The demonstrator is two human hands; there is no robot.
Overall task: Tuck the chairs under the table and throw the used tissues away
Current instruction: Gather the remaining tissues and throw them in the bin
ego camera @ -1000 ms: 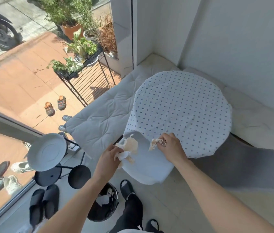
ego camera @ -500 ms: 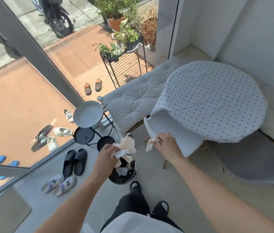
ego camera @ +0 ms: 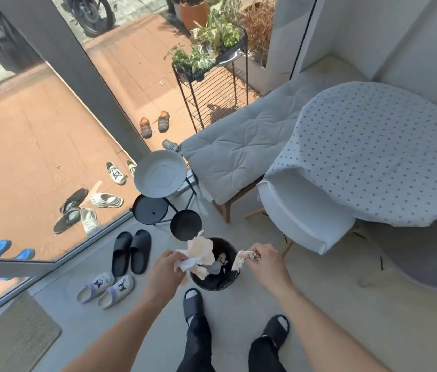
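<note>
My left hand [ego camera: 167, 273] grips a large crumpled tissue [ego camera: 198, 255], white and tan, held over the left rim of a round black bin [ego camera: 228, 279] on the floor. Over the bin's right rim, my right hand [ego camera: 268, 264] pinches a smaller crumpled tissue [ego camera: 240, 259]. Some paper lies inside the bin. A white chair [ego camera: 303, 216] sits partly under the round table [ego camera: 378, 154], which wears a dotted cloth. At the right edge a grey chair [ego camera: 426, 261] stands beside the table.
A black stand with round trays, one holding a white plate [ego camera: 159, 177], is just beyond the bin. Black slippers [ego camera: 131, 252] and patterned slippers [ego camera: 106, 291] lie at left by the glass wall. A cushioned bench [ego camera: 239, 146] runs beside the table. My feet stand just before the bin.
I have turned from the table toward the floor. Both hands carried their tissues left and down, from beside the white chair to above the black bin.
</note>
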